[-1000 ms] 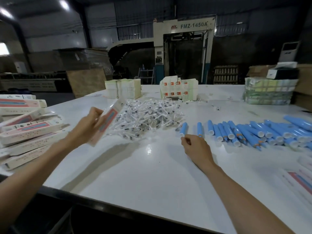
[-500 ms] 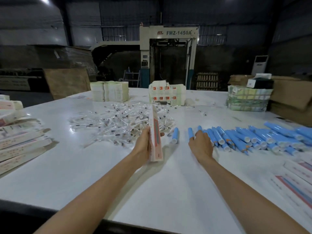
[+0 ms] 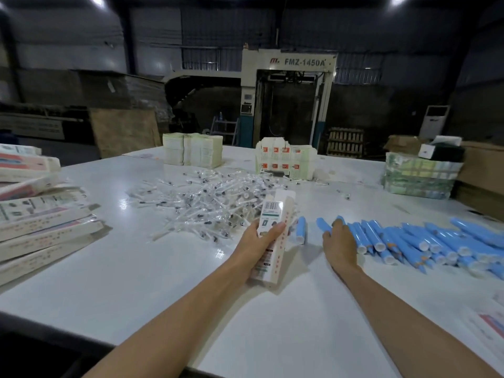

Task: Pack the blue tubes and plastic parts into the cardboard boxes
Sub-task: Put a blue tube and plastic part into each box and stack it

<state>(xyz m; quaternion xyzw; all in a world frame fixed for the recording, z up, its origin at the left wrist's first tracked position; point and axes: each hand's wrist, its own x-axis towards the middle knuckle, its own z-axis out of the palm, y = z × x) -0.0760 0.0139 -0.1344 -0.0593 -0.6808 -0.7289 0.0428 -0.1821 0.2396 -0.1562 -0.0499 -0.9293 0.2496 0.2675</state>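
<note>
At centre frame, left grip (image 3: 252, 241) curls round a cardboard box (image 3: 276, 211), tilted over the desk (image 3: 163, 282). Right grip (image 3: 339, 246) lies spread, fingertips touching the blue tubes (image 3: 409, 238); plastic parts (image 3: 207, 203) are heaped behind.

— Anything legible here?
— One line: "FMZ-1450A", in dark letters on the pale header of the machine (image 3: 289, 62) behind the desk (image 3: 163, 282). A small red logo sits just left of it (its letters are too small to make out).
— And the carton (image 3: 276, 230) in the left hand (image 3: 253, 241)?
— A barcode near its top, with a green band below it. The print is too fine to read.
— The stacked boxes (image 3: 41, 227) at the left?
— Printed, but blurred; nothing readable.
</note>
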